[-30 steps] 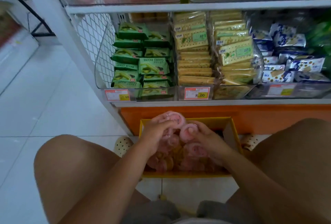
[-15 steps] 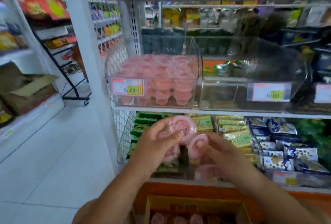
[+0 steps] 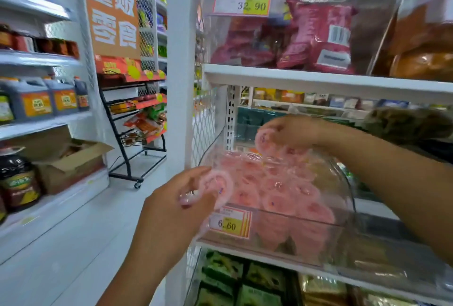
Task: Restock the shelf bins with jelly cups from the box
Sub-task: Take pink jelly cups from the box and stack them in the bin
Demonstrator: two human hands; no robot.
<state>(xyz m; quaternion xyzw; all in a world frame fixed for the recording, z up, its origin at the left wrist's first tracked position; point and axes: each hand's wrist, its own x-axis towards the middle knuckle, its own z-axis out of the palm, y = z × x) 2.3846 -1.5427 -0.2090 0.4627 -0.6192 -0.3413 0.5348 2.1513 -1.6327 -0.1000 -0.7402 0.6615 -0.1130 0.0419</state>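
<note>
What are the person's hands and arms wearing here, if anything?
Nothing visible. The left hand and right hand are bare: no gloves, rings, watch or bracelets. Both arms are uncovered as far as the frame shows, with no sleeves in view.

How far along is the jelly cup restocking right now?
Done: the clear bin with the 6.60 price tag already holds many pink jelly cups. In hand: the right hand holds cups over it, the left hand grips more at its front. Left: dropping both handfuls in; the box is out of view.
</note>
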